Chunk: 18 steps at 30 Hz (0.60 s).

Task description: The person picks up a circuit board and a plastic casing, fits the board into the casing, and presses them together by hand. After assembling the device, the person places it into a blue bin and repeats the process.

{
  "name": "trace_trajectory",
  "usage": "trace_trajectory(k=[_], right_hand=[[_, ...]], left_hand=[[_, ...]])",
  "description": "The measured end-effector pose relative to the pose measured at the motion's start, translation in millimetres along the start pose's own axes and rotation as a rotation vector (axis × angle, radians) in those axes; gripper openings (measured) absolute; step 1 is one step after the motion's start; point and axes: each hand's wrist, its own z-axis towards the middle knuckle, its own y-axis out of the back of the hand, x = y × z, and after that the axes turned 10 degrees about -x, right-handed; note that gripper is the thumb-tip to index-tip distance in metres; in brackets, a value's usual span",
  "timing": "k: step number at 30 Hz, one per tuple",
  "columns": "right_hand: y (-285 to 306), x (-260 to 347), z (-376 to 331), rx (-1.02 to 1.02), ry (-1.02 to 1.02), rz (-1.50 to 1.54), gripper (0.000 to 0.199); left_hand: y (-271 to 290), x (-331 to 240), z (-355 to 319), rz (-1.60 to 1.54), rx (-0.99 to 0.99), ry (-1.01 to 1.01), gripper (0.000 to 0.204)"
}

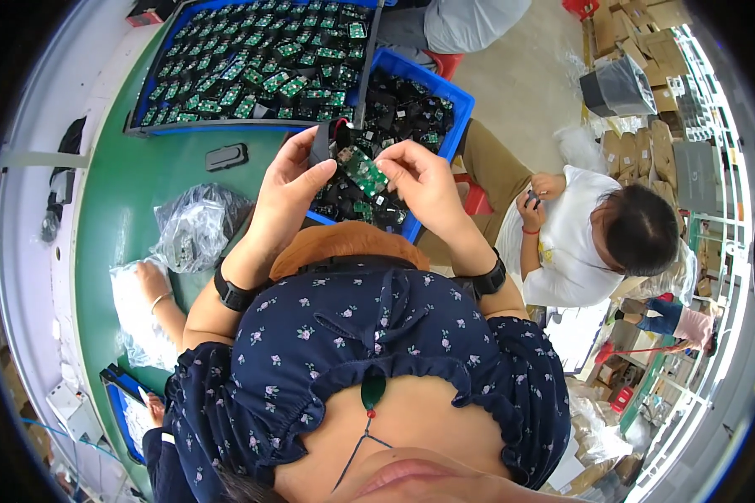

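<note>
Green circuit board [364, 173], held at twelve o'clock of the view, over a blue bin [464, 112].
At the board's three o'clock, the right hand [424, 180] had thumb and fingers closed on its edge; at nine, the left hand [298, 180] gripped a black case [321, 145], its thumb close to the board's other side (whether touching, I could not tell). The board looked light, stiff and fairly fragile, probably best taken by its bare edges; the case seemed light too, with smooth sides to hold.

No labels, numbers or signs are legible
</note>
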Motion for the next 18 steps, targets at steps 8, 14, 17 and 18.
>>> trace_trajectory(k=[8, 14, 17, 18], right_hand=[[-22, -7, -10, 0.072, -0.336, 0.390, 0.014], [-16, -5, -10, 0.067, -0.121, 0.323, 0.010], [-16, 9, -4, -0.036, -0.066, 0.468, 0.010], [-17, 12, -3, -0.038, -0.065, 0.469, 0.010]], left_hand=[[-2, 3, -1, -0.104, -0.080, 0.056, 0.044], [1, 7, 0, -0.034, -0.094, -0.028, 0.045], [-1, 5, -4, -0.114, -0.080, -0.001, 0.045], [-1, 6, -4, -0.083, -0.082, -0.007, 0.045]])
